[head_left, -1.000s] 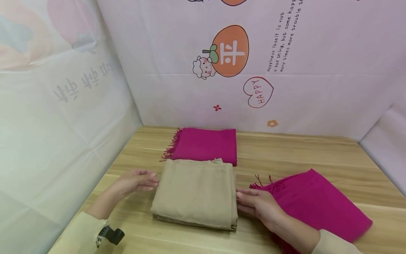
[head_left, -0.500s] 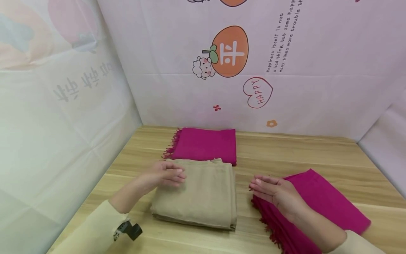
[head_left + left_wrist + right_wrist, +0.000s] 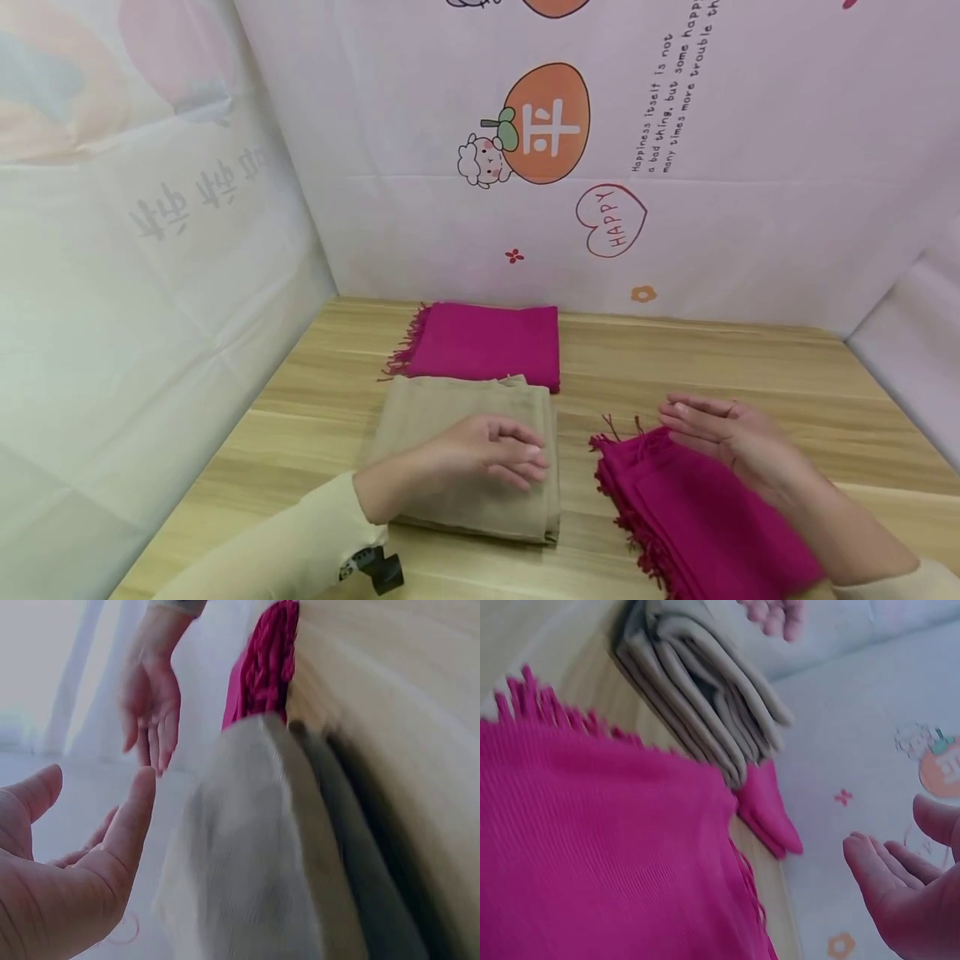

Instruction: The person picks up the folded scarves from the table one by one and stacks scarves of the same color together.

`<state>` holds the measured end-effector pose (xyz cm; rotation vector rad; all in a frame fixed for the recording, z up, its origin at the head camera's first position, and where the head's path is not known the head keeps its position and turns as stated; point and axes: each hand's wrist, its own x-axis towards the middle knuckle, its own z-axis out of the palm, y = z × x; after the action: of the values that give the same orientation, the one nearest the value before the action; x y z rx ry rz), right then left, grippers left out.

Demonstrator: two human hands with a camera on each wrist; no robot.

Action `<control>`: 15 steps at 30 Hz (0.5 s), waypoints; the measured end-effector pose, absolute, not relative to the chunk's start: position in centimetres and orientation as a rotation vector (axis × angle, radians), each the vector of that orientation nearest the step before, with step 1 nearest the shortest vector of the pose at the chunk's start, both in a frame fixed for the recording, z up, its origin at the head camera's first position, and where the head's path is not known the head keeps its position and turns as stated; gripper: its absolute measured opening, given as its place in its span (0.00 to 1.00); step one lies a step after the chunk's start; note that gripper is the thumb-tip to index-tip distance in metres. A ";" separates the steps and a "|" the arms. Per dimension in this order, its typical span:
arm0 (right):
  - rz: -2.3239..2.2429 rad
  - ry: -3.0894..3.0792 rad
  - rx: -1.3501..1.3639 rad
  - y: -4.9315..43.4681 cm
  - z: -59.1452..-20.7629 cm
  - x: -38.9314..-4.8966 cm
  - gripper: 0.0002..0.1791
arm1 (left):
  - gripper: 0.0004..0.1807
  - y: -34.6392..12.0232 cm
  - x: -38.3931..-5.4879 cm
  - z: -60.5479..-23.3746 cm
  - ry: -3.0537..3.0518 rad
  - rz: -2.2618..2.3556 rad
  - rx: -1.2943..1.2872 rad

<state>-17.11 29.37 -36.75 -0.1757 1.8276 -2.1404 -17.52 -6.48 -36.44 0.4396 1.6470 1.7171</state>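
Note:
A folded beige cloth (image 3: 450, 404) lies mid-table, several layers thick in the right wrist view. Over its right part hovers my left hand (image 3: 483, 454), fingers loosely bent and holding nothing; the left wrist view shows this hand (image 3: 82, 877) apart from the cloth. To the right lies a folded magenta scarf (image 3: 697, 517), its fringe facing the beige cloth. My right hand (image 3: 738, 433) is above the scarf's far part with fingers extended. In the right wrist view that hand (image 3: 911, 892) grips nothing. The scarf's right part is hidden behind my right arm.
Behind the beige cloth lies another folded magenta scarf (image 3: 487, 342), fringed on its left. All rest on a wooden table (image 3: 675, 350). A printed white sheet (image 3: 420, 233) hangs along the back, with another white sheet (image 3: 187, 317) at left.
My left hand has moved right, from beside the beige cloth's left edge to above it. My right hand has left the cloth's right edge and moved right over the magenta scarf.

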 end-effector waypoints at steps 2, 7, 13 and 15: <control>-2.160 1.768 -0.267 30.9 -37.0 -17.5 0.16 | 0.18 -5.4 -17.1 -36.6 1.603 1.712 0.442; -2.207 1.612 -0.365 34.6 -37.5 -18.2 0.22 | 0.19 -2.9 -16.2 -37.4 1.513 1.722 0.429; -2.139 1.676 -0.367 38.3 -38.3 -18.4 0.24 | 0.17 0.4 -14.6 -39.0 1.528 1.744 0.354; -2.107 1.737 -0.347 39.5 -38.6 -18.5 0.25 | 0.15 1.4 -14.0 -39.7 1.528 1.748 0.311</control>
<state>-18.47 39.52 -38.56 -0.3469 1.7365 -2.1071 -13.98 1.38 -39.65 0.3106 1.5276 1.7476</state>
